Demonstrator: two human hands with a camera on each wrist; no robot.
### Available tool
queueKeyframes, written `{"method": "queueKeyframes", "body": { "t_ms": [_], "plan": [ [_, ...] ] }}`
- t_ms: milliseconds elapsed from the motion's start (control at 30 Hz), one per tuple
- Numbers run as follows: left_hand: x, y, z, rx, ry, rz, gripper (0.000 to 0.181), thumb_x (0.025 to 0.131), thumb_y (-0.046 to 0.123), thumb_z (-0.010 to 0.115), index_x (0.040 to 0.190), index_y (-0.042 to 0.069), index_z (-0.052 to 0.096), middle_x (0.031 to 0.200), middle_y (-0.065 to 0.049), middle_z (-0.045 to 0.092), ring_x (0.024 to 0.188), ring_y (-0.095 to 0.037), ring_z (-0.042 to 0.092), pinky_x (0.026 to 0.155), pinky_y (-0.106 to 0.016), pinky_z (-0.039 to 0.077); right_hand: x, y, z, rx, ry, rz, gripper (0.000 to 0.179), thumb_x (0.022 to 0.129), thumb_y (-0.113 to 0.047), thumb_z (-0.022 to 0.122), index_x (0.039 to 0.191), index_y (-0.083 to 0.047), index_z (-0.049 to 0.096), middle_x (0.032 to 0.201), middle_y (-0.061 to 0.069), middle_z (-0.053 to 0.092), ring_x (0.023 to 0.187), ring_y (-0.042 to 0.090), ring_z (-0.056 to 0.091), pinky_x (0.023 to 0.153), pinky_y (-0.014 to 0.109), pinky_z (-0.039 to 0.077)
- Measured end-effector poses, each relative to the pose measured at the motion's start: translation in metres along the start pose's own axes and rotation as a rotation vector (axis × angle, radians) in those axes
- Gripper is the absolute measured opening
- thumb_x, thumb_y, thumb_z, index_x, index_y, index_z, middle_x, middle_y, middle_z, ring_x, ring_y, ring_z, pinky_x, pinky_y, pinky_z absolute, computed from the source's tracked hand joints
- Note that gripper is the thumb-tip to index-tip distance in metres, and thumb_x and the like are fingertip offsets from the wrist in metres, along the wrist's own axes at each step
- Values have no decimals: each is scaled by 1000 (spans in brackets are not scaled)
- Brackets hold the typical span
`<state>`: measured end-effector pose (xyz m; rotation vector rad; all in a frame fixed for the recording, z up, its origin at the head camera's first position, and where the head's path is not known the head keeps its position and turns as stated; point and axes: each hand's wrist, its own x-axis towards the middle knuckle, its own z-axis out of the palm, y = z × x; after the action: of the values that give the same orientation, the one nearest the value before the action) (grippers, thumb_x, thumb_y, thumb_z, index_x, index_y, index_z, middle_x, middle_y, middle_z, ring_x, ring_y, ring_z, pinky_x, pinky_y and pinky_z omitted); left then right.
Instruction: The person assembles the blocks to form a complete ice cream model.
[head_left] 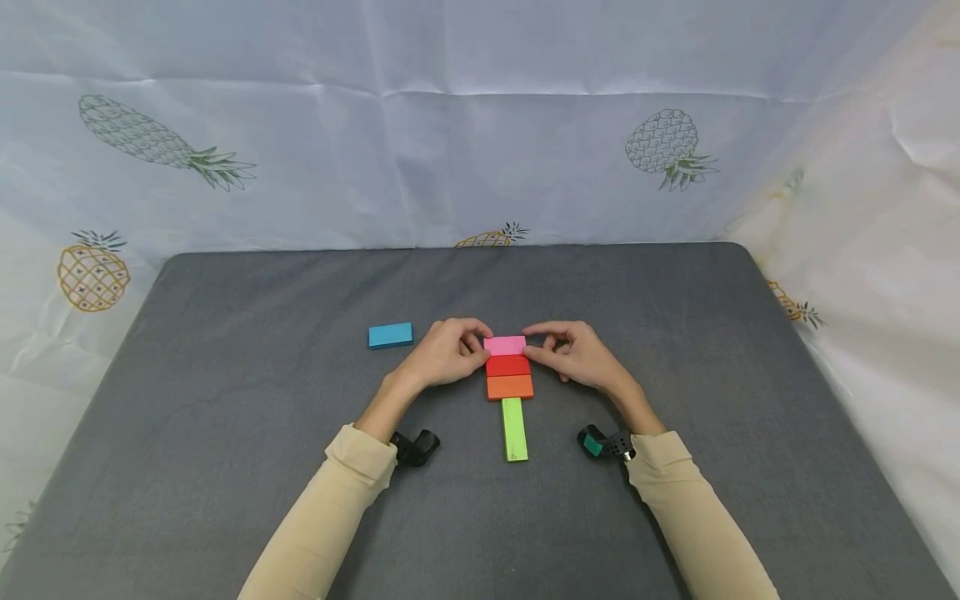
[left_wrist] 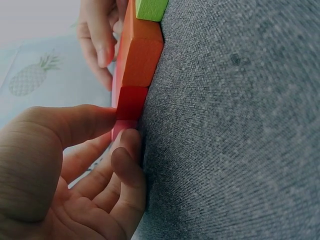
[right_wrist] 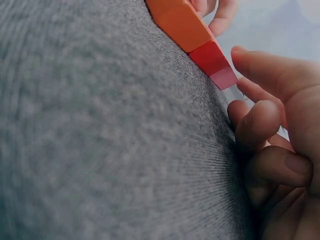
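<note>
A pink block (head_left: pixel 505 346) lies flat at the far end of a row of blocks on the table. Against its near side sits a red block (head_left: pixel 508 366), followed by an orange block (head_left: pixel 510 387). A light green block (head_left: pixel 514 429) points lengthwise toward me from the orange one. My left hand (head_left: pixel 455 352) pinches the pink block's left end between thumb and fingers. At the right end is my right hand (head_left: pixel 572 353), thumb and index finger stretched out right beside the pink block, other fingers bent. In the right wrist view, a small gap shows between its thumb (right_wrist: pixel 250 62) and the blocks.
A blue block (head_left: pixel 390 336) lies apart, left of my left hand. The grey tabletop (head_left: pixel 225 417) reaches back to a white pineapple-print cloth (head_left: pixel 450 167). Black wrist devices sit on my left wrist (head_left: pixel 415 448) and right wrist (head_left: pixel 607 442).
</note>
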<state>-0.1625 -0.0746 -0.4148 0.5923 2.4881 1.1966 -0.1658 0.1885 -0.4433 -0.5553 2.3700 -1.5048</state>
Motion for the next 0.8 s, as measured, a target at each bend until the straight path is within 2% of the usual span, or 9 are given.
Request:
{"method": "queueKeyframes", "body": {
  "t_ms": [533,800],
  "plan": [
    [-2,1,0,-6,-1,4,29,95,10,67,122,0,67,90,-10,71,62,-7,58,65,-21,49,1,0,2,-22,1,32,34,95,-16,74,127,-7,71,69,17,60,39,7,43,42,22,33],
    [-1,0,1,-13,14,32,28,94,9,66,121,0,68,88,-11,72,62,-5,58,63,-20,48,1,0,3,-38,8,32,33,95,-18,74,126,-8,71,69,15,60,39,7,43,41,22,34]
  ]
}}
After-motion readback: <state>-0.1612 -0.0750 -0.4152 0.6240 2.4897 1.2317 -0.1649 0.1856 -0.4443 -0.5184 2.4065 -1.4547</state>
